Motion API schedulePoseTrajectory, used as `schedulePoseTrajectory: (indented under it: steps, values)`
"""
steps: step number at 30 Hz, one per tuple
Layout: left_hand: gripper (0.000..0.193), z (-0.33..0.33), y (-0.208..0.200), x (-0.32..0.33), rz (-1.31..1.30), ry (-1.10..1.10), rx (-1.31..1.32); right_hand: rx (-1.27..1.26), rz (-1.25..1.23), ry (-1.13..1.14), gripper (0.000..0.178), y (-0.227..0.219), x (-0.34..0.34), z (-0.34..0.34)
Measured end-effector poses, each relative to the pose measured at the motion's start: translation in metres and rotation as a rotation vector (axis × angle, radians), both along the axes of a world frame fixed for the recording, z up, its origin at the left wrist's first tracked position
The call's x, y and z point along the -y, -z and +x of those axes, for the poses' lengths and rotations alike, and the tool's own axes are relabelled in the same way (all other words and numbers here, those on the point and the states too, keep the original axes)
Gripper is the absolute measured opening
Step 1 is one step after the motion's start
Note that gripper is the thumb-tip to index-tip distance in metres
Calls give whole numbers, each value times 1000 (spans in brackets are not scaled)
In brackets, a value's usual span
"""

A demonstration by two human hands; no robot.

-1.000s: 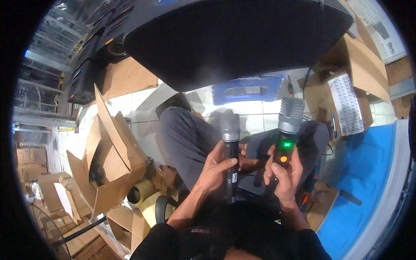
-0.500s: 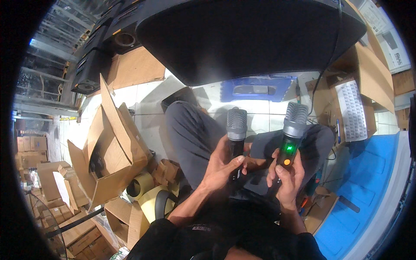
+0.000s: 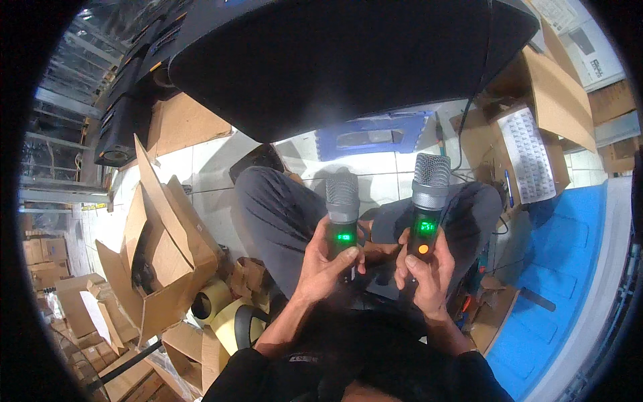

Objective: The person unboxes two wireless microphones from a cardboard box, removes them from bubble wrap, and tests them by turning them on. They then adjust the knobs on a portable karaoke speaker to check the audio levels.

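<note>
The white tiled floor (image 3: 201,157) carries a blue plastic piece (image 3: 410,132), a cardboard sheet (image 3: 184,127) and an open carton (image 3: 167,288).

A large black cabinet (image 3: 355,67) is spanning the top, a blue plastic piece (image 3: 328,139) is showing below it, an open cardboard box (image 3: 171,285) is standing at left near yellow rolls (image 3: 228,327), and a patterned sheet (image 3: 529,157) (a blue pen (image 3: 509,189) just beside it) is lying near a bright blue surface (image 3: 559,261).
</note>
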State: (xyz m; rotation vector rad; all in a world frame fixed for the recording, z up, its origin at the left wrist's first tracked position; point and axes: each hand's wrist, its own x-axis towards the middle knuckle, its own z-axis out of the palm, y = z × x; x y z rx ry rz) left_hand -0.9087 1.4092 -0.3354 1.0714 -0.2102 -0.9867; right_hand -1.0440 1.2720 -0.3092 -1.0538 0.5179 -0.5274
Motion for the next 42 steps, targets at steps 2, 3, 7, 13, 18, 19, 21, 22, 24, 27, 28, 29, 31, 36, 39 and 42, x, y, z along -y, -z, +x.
schedulePoseTrajectory:
  steps: [2, 3, 7, 13, 18, 19, 21, 22, 24, 27, 28, 29, 31, 36, 39, 42]
  values:
    - [53, 0, 0, 0, -5, -5, -17, -2, -2, 8, 53, 0, 0, 1]
    - [53, 0, 0, -1, -6, -3, -20, -8, -5, 14, 53, 0, -1, 1]
    - [60, 1, -1, -3, -11, 42, -5, -18, -4, 17, 53, -1, -1, 2]
    - [66, 2, -5, -5, -9, 26, 21, -14, -16, -7, 53, 2, 0, 2]
    - [67, 6, -11, -7, 17, 34, 29, -27, -19, -7, 56, 4, -2, 3]
    - [67, 7, -12, -7, 15, 31, 35, -24, -27, -15, 56, 4, -2, 4]
    - [65, 6, -16, -6, 17, 13, 43, -22, -38, -22, 57, 4, -2, 5]
    - [64, 5, -17, -4, 21, -2, 46, -21, -40, -20, 57, 4, -2, 6]
    - [62, 4, -19, -3, 42, -18, 34, -21, -45, -18, 57, 4, -2, 6]
    - [61, 4, -20, -1, 67, -25, 5, -20, -58, -25, 56, 5, 0, 7]
    - [60, 3, -20, -2, 64, -28, 3, -22, -60, -27, 56, 5, 0, 6]
    - [59, 3, -20, -2, 60, -31, 1, -34, -63, -16, 55, 5, 1, 6]
    - [64, 2, -21, -6, 115, -42, -29, -55, -29, -59, 53, 5, -1, 5]
    - [73, -2, -19, 1, -56, -104, -139, -200, -39, -142, 57, 9, -5, 11]
    - [73, -6, -19, 3, -172, -78, -252, -251, -287, -163, 58, 14, -11, 12]
    - [72, -5, -16, -3, -181, 51, -298, -148, -634, -121, 55, 22, -17, 14]
